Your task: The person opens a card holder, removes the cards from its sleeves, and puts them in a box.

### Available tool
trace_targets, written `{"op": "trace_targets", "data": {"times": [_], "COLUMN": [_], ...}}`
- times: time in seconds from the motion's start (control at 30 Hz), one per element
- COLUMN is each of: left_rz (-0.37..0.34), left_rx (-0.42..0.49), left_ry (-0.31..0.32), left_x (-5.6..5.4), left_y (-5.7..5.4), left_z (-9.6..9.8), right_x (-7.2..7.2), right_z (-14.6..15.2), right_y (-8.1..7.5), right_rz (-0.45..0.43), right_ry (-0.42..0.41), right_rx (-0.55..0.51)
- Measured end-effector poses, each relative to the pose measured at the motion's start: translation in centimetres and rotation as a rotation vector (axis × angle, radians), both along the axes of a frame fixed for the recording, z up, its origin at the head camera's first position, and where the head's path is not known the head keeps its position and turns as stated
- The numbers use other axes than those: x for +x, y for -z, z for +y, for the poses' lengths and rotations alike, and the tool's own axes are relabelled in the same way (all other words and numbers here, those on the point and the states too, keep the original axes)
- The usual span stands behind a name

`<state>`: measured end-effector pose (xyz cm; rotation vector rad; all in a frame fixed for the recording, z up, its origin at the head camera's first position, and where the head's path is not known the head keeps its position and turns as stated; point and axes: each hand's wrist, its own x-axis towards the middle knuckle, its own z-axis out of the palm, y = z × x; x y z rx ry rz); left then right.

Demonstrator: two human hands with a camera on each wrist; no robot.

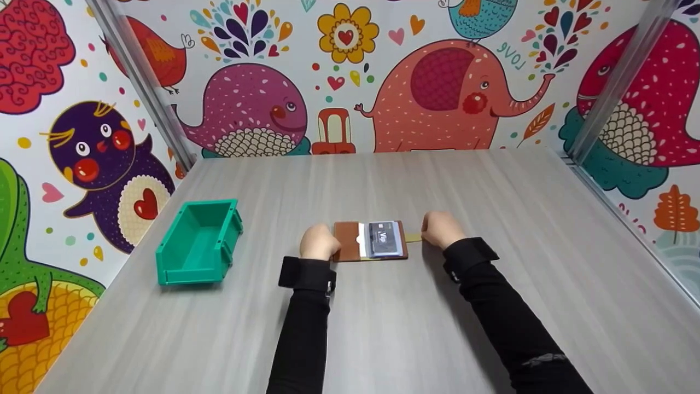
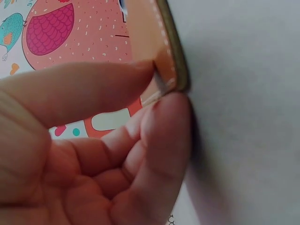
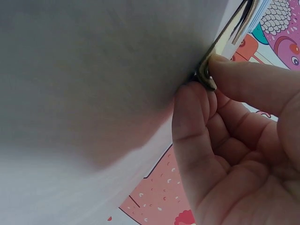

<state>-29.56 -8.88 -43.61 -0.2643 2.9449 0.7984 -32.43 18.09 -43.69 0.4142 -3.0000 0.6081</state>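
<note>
A brown card holder (image 1: pixel 346 243) lies spread open on the table, its white stitching showing along the edge in the left wrist view. Clear sleeves on its right half hold a dark card (image 1: pixel 382 239) marked "VIP". My left hand (image 1: pixel 319 242) pinches the left cover's near corner between thumb and finger (image 2: pixel 166 131). Out from the right side runs a narrow yellowish strap (image 1: pixel 414 237). Its curled end is pinched by thumb and fingers of my right hand (image 1: pixel 442 229), seen close up in the right wrist view (image 3: pixel 234 136).
To the left stands a green plastic bin (image 1: pixel 198 241) with a low front. The pale wood-grain table (image 1: pixel 383 328) is bordered by cartoon-printed panels (image 1: pixel 339 82) at the back and sides. Metal posts (image 1: pixel 143 82) rise at the back corners.
</note>
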Motion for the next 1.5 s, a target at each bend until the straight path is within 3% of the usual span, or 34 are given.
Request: {"op": "trace_targets", "data": {"times": [0.83, 1.2, 1.5], "left_rz": [0.019, 0.010, 0.034], "left_rx": [-0.028, -0.013, -0.022], "left_ry": [-0.002, -0.005, 0.000], "left_x": [0.1, 0.2, 0.2], "left_y": [-0.2, -0.2, 0.0], "left_z": [0.3, 0.3, 0.3], "right_x": [-0.1, -0.2, -0.3], "right_z": [-0.1, -1.0, -2.1], "right_y": [-0.2, -0.5, -0.8], "right_rz": [-0.036, -0.008, 0.060], "right_ry": [0.018, 0.036, -0.033], "right_rx": [-0.020, -0.054, -0.069]}}
